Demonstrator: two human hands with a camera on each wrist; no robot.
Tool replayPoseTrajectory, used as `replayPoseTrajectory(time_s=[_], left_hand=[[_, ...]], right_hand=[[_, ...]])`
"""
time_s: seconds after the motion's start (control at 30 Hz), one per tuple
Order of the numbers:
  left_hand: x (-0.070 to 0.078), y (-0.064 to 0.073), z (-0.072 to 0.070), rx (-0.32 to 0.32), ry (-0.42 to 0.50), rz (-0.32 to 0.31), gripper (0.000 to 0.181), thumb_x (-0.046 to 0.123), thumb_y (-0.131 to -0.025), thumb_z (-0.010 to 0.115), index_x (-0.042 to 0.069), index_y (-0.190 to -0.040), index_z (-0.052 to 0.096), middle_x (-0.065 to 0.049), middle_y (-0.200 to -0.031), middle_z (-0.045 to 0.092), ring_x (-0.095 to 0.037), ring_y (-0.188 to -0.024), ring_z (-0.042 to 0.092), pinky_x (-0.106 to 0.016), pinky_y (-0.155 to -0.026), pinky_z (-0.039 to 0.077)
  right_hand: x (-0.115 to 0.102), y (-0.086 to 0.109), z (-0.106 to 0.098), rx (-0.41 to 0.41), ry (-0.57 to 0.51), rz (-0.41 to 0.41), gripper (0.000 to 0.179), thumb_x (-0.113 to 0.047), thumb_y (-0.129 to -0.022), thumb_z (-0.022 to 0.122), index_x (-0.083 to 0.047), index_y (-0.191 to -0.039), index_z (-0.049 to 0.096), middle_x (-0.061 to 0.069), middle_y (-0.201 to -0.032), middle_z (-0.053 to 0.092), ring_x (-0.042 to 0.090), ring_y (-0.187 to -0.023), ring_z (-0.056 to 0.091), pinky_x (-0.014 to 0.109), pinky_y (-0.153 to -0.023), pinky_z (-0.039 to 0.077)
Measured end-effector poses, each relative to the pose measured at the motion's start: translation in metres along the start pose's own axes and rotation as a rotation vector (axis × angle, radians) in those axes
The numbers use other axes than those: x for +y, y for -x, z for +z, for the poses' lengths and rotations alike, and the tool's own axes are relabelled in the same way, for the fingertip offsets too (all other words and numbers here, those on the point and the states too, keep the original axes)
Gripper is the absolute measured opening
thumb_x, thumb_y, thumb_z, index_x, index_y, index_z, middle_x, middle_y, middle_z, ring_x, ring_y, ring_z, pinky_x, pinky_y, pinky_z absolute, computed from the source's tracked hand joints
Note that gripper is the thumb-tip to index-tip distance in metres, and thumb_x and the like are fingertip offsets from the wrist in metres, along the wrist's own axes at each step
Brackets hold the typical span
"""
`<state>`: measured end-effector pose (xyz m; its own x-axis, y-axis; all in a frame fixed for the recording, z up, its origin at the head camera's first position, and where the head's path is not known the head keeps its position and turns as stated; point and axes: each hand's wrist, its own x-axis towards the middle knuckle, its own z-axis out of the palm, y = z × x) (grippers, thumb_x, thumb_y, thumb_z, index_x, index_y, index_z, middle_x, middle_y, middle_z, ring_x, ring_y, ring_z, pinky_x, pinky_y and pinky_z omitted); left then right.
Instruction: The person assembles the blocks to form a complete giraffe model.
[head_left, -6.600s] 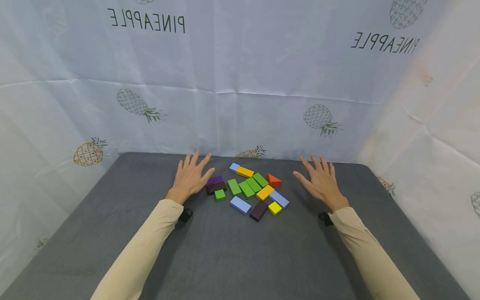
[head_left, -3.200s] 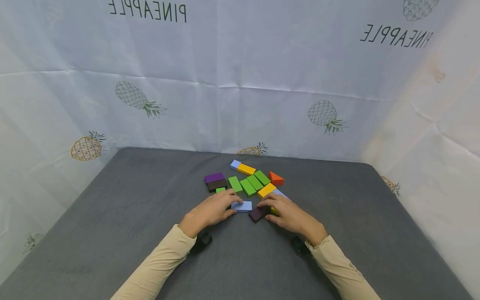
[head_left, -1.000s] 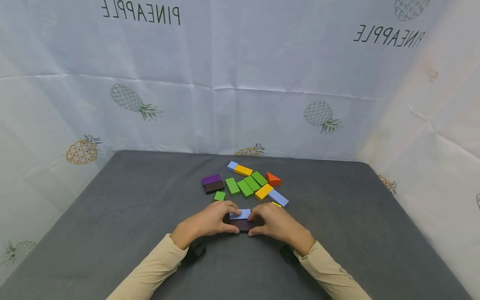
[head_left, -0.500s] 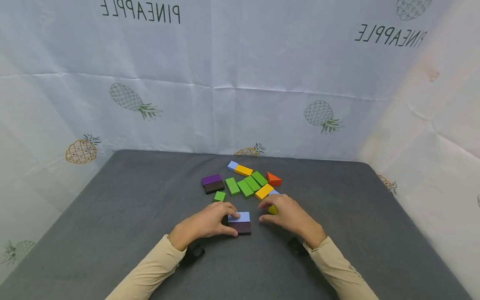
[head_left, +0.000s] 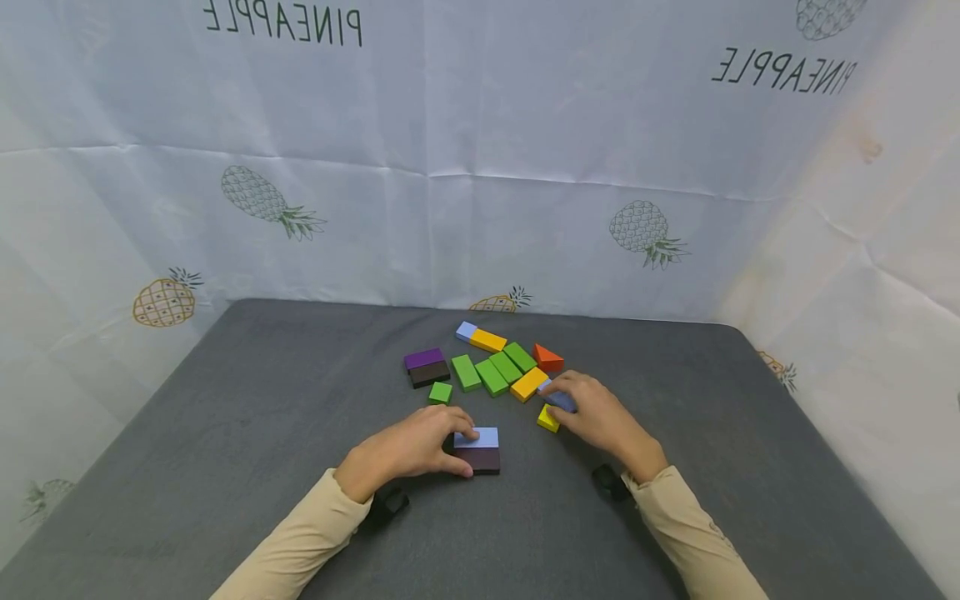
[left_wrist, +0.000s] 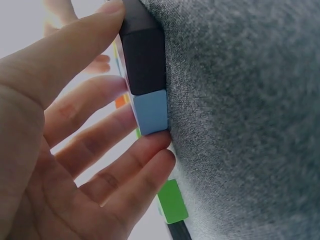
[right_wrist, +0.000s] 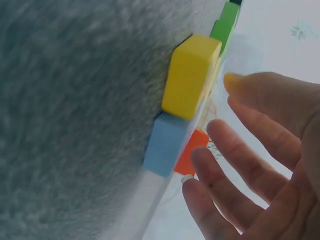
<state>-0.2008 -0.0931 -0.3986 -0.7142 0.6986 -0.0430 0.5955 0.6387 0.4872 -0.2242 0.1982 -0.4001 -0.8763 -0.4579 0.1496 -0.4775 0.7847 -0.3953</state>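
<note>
Bench (head_left: 187, 467), grey, front-ctr: lt-blue block (head_left: 483, 437) & dk-plum block (head_left: 480, 461) lie flat, long sides touching, blue on the far side. L-hand grip (head_left: 408, 450) clasps the pair at its left end, thumb on plum, fingers at blue. R-hand grip (head_left: 603, 421) is released, fingers bent over 2nd blue block (head_left: 562, 402), thumb near sm. yellow block (head_left: 547, 419); R wrist view has fingertips clear of both. Orange block (head_left: 529, 384) is just left of 2nd blue. Next left, three green blocks (head_left: 505, 367) sit in a stepped, touching row; 4th green block (head_left: 467, 373) just left of those, sm. green block (head_left: 440, 393) nearer the person. Purple block (head_left: 424, 358) & blk-brown block (head_left: 430, 375) touch at the grp's left edge; red triangle (head_left: 548, 358) back right; sm. pale-blue block (head_left: 466, 332) & amber block (head_left: 488, 340) end to end at back. Pineapple-print curtain (head_left: 480, 125) behind.
</note>
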Motion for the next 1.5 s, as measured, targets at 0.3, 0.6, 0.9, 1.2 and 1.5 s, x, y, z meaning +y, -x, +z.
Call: replayPoseTrajectory(time_s=[0.3,0.6,0.9,1.2,1.5], left_hand=[[0.000,0.001,-0.001,0.004,-0.005,0.002,0.043,0.031,-0.082,0.081,0.007,-0.117,0.073,-0.008,-0.126,0.066,-0.026,-0.119,0.061,-0.046,-0.102,0.048],[-0.001,0.000,-0.001,0.001,-0.008,0.004,0.043,0.031,-0.082,0.081,0.007,-0.117,0.073,-0.008,-0.126,0.066,-0.025,-0.118,0.061,-0.045,-0.102,0.048],[0.000,0.001,-0.002,-0.001,-0.004,-0.002,0.042,0.031,-0.081,0.082,0.008,-0.115,0.073,-0.007,-0.123,0.067,-0.024,-0.115,0.062,-0.044,-0.100,0.049],[-0.001,0.003,-0.001,0.005,-0.008,0.006,0.042,0.032,-0.080,0.083,0.008,-0.114,0.074,-0.006,-0.122,0.068,-0.023,-0.115,0.062,-0.043,-0.100,0.050],[0.000,0.008,-0.003,0.004,-0.015,0.022,0.041,0.032,-0.080,0.083,0.009,-0.113,0.074,-0.004,-0.120,0.069,-0.022,-0.113,0.062,-0.042,-0.099,0.050]], right_hand=[[0.012,0.002,0.002,0.016,-0.002,0.014,0.025,-0.009,-0.094,0.066,-0.004,-0.118,0.070,0.016,-0.123,0.063,0.034,-0.113,0.061,0.052,-0.092,0.052],[0.016,0.001,0.000,-0.039,-0.028,0.045,0.030,-0.007,-0.096,0.062,0.000,-0.124,0.065,0.020,-0.125,0.061,0.035,-0.111,0.061,0.050,-0.092,0.052],[0.017,0.001,-0.006,-0.072,-0.042,0.060,0.029,-0.004,-0.094,0.064,0.002,-0.122,0.066,0.020,-0.118,0.065,0.028,-0.099,0.063,0.043,-0.083,0.054],[0.017,0.002,-0.009,-0.112,-0.037,0.093,0.029,-0.005,-0.095,0.062,0.001,-0.124,0.065,0.019,-0.120,0.064,0.028,-0.101,0.062,0.047,-0.087,0.053],[0.015,-0.001,-0.001,-0.079,-0.007,0.123,0.034,-0.010,-0.096,0.062,0.001,-0.128,0.062,0.021,-0.129,0.062,0.033,-0.111,0.062,0.051,-0.094,0.051]])
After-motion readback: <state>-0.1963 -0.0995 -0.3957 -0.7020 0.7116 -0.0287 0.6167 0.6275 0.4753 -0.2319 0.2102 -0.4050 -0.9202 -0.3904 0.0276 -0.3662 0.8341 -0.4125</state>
